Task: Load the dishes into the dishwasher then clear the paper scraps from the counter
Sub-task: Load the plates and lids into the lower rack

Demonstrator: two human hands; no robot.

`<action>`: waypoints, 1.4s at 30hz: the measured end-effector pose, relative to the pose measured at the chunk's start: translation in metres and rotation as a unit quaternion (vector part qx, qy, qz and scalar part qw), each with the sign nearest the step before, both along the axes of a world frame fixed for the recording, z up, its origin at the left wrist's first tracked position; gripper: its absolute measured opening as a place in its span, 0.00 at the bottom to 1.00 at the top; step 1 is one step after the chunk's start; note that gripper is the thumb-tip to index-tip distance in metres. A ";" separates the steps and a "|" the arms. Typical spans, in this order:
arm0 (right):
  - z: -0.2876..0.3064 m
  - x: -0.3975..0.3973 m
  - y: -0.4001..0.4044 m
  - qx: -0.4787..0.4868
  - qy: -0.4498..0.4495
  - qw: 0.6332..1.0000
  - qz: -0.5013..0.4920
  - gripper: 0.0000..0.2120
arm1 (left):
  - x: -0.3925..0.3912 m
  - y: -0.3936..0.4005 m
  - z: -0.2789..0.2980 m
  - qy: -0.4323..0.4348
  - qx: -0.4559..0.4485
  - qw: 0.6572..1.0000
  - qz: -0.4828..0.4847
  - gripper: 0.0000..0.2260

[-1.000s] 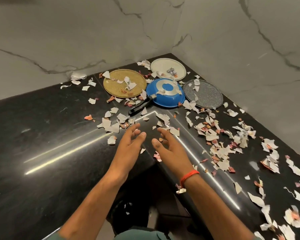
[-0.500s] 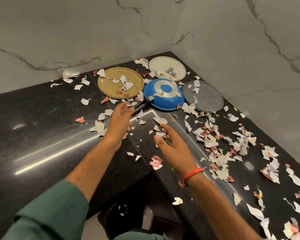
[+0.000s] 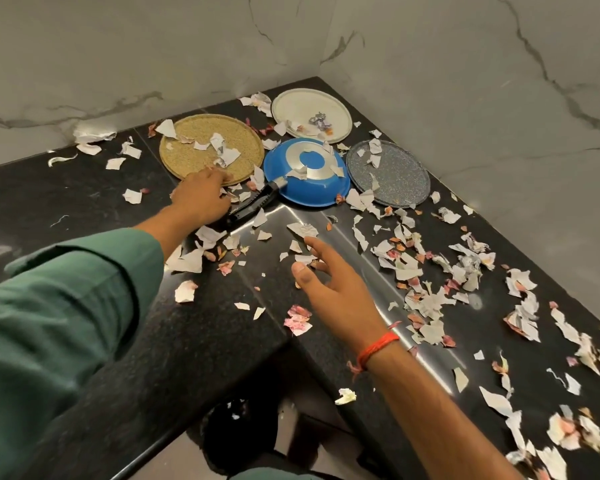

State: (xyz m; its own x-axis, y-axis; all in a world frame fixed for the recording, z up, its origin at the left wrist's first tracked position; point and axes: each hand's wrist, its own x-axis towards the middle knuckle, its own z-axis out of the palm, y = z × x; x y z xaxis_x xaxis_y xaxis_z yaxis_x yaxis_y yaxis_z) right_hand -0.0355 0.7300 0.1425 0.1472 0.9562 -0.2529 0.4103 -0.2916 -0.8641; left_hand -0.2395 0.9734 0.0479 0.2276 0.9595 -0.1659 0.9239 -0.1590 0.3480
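Black worktop (image 3: pixel 84 209) strewn with paper scraps (image 3: pixel 426 299), gold plate (image 3: pixel 201 157), white plate (image 3: pixel 305 109), upturned blue pan (image 3: pixel 312 185) and grey plate (image 3: pixel 395 178) at its far corner, left hand (image 3: pixel 201 199) at the gold plate's near rim, right hand (image 3: pixel 333 289) spread loosely above the scraps.

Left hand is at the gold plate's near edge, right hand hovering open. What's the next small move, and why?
Probably slide the left hand fingers under the near rim of the round gold textured plate and tilt it so its paper scraps fall onto the black counter. The fingers already reach that rim, and the scraps lying on the plate shouldn't go into the dishwasher.
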 end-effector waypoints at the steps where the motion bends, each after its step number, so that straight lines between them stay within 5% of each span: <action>1: 0.001 0.000 0.001 0.000 -0.012 1.000 0.004 0.25 | -0.001 -0.002 -0.003 0.015 0.014 1.000 -0.008 0.26; 11: -0.002 -0.033 0.036 -0.032 0.013 0.998 0.052 0.23 | -0.007 -0.015 0.001 0.101 0.124 0.984 -0.078 0.24; 15: -0.007 -0.050 0.059 -0.076 0.062 0.994 0.047 0.23 | -0.017 -0.017 0.007 0.057 0.157 0.983 -0.075 0.25; 19: -0.008 -0.061 0.074 -0.093 0.077 0.991 0.050 0.22 | -0.035 -0.016 -0.002 -0.075 0.090 0.992 0.049 0.21; 23: -0.010 -0.067 0.077 -0.096 0.078 0.990 0.062 0.22 | -0.062 -0.014 -0.020 -0.055 0.058 0.980 0.180 0.25; 33: -0.029 -0.048 0.065 -0.110 0.063 0.990 0.060 0.22 | -0.058 0.023 0.001 -0.005 0.003 0.962 0.275 0.35; 42: -0.035 -0.035 0.053 -0.119 0.065 0.990 0.046 0.21 | -0.069 0.037 0.003 -0.094 -0.030 0.932 0.349 0.30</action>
State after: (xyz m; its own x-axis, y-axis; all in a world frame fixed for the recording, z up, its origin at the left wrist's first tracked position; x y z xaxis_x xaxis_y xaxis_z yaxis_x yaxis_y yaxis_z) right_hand -0.0704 0.7828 0.1077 0.0137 0.8750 -0.4840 0.3355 -0.4600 -0.8221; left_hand -0.3089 1.0102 0.0506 -0.4185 0.8746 -0.2449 0.7164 0.4836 0.5028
